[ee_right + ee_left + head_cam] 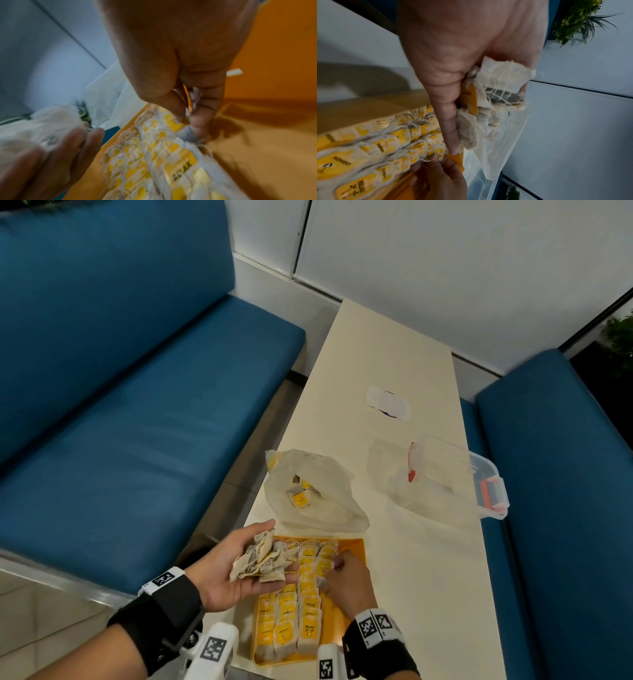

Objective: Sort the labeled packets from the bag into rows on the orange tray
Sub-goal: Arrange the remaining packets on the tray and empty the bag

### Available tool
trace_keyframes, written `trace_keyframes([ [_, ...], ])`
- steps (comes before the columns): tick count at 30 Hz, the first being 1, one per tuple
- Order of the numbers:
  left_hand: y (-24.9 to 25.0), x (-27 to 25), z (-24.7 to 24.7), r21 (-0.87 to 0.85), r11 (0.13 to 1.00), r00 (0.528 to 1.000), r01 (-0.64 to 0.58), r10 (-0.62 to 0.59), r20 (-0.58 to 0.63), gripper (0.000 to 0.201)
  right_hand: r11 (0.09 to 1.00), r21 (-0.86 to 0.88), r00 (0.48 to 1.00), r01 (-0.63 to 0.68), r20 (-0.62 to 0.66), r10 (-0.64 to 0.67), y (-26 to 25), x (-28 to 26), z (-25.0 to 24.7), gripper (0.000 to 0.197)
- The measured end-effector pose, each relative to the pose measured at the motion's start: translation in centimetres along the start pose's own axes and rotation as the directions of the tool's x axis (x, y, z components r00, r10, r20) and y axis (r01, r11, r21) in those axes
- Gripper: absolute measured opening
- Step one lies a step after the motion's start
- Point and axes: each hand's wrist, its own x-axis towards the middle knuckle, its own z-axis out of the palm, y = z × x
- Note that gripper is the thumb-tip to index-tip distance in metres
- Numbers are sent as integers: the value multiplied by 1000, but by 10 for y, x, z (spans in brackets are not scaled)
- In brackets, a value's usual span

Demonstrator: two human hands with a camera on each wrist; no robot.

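The left hand (236, 570) cups soft, light packets (262, 558) beside the tray (356, 553), while the right hand (346, 577) pinches one, best taken by its tag.

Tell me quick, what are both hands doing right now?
Left hand: palm up, holding a bunch of packets.
Right hand: pinching one packet at the rows on the orange tray.
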Motion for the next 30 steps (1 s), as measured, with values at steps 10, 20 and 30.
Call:
trace_keyframes([
  [10,-1,-3,12,-100,990,995,-98,101,21,52,771,94,775,630,-5,-632,-38,-55,-28,12],
  [20,-6,-4,19,-143,980,988,-141,147,39,48,661,16,661,750,-22,-750,-38,-55,-13,9],
  [30,-6,0,5,-106,984,990,-144,143,-15,61,758,293,812,583,-185,-554,-37,-54,-38,33],
])
